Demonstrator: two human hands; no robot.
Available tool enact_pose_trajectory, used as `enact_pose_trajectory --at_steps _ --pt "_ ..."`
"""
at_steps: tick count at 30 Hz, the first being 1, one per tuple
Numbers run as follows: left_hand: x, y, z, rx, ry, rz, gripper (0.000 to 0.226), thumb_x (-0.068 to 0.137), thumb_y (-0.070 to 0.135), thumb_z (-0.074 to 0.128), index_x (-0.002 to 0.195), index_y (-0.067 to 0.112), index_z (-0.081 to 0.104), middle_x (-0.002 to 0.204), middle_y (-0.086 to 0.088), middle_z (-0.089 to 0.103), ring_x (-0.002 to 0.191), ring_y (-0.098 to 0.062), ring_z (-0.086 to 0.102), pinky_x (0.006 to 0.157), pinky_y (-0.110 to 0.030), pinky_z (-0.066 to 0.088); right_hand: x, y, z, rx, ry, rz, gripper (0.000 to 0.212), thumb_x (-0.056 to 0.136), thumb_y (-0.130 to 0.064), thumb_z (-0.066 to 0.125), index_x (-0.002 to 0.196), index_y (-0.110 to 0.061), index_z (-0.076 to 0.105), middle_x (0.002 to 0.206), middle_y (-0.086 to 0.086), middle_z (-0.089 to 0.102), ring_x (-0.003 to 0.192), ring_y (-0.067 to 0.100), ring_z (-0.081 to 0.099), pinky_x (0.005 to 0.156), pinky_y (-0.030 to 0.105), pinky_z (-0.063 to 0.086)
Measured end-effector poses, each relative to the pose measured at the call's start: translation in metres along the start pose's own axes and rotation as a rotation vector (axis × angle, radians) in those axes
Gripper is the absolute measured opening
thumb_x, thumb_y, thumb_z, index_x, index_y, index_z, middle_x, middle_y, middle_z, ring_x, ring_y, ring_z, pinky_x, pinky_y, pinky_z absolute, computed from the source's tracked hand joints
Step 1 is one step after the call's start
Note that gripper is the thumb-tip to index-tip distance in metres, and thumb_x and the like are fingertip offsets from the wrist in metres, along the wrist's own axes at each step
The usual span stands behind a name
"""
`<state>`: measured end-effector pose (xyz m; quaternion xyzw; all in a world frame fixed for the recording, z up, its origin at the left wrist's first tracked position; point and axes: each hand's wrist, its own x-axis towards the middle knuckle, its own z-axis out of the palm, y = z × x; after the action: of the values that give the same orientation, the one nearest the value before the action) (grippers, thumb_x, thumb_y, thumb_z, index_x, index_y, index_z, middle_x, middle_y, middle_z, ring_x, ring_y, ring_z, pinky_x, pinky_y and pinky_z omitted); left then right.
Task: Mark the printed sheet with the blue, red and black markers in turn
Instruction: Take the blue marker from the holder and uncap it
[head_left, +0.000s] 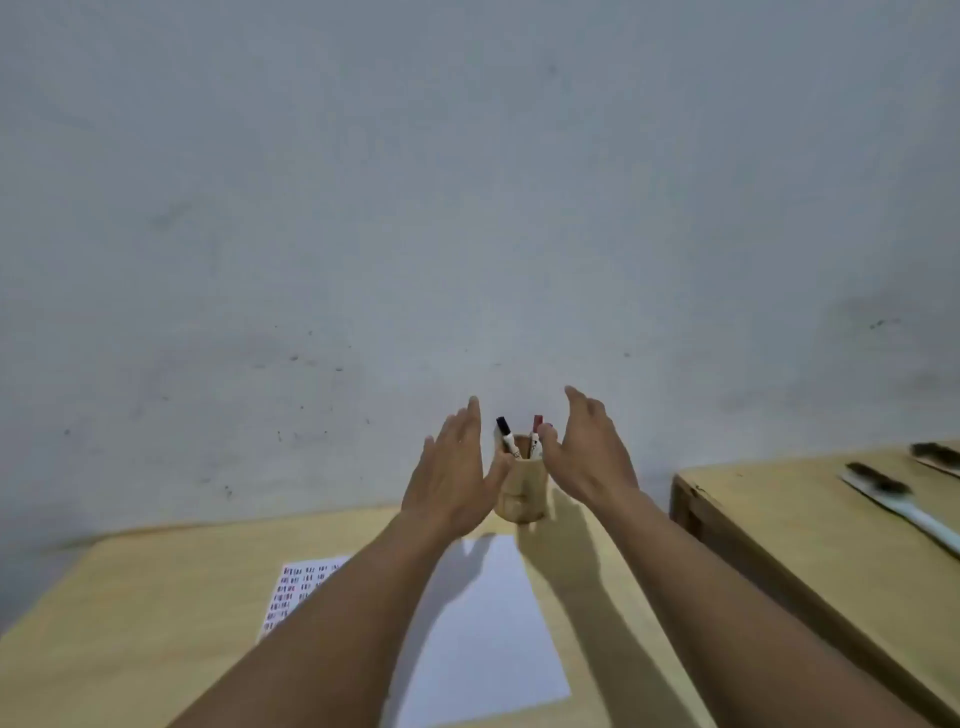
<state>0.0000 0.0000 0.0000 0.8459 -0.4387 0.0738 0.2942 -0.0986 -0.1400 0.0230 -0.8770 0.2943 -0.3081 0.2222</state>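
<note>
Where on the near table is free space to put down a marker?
Bare wood lies left of the printed sheet and right of the blank sheet. It is crowded at the wooden holder, flanked by the left hand and right hand.

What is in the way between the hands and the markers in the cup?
Nothing visible. The left hand and right hand are open on either side of the wooden cup. The black marker and red marker poke out of its top, uncovered. No blue marker shows.

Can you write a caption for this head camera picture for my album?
Both open hands, left hand and right hand, flank a wooden marker cup.
</note>
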Motion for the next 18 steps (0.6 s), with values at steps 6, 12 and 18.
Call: enact_pose_trajectory --at_steps 6,12,18 --pt "0.027 -0.017 0.053 -0.156 -0.101 -0.168 0.088 0.094 0.053 0.050 0.160 0.013 0.006 0.162 -0.006 0.032 0.147 -0.024 0.033 0.111 -0.037 0.035 0.016 0.026 0.035 -0.010 -0.051 0.117 0.059 0.097 -0.047 0.049 0.146 -0.014 0.043 0.139 0.011 0.051 0.129 0.029 0.049 0.091 0.039 0.044" --pt "0.042 -0.011 0.076 -0.337 -0.040 -0.278 0.060 0.066 0.063 0.060 0.112 0.025 0.059 0.103 0.001 0.072 0.094 -0.021 0.066 0.083 -0.043 0.056 0.033 0.041 0.051 0.025 -0.055 0.170 0.048 0.092 -0.051 0.055 0.124 -0.015 0.061 0.118 0.007 0.062 0.097 0.021 0.061 0.072 0.032 0.045" --pt "0.042 -0.007 0.086 -0.426 0.001 -0.331 0.052 0.069 0.045 0.071 0.116 0.026 0.063 0.103 0.006 0.072 0.091 -0.016 0.068 0.080 -0.040 0.059 0.041 0.040 0.056 0.162 -0.019 0.254 0.029 0.090 -0.040 0.066 0.102 -0.013 0.068 0.093 0.004 0.068 0.078 0.019 0.060 0.056 0.027 0.038"
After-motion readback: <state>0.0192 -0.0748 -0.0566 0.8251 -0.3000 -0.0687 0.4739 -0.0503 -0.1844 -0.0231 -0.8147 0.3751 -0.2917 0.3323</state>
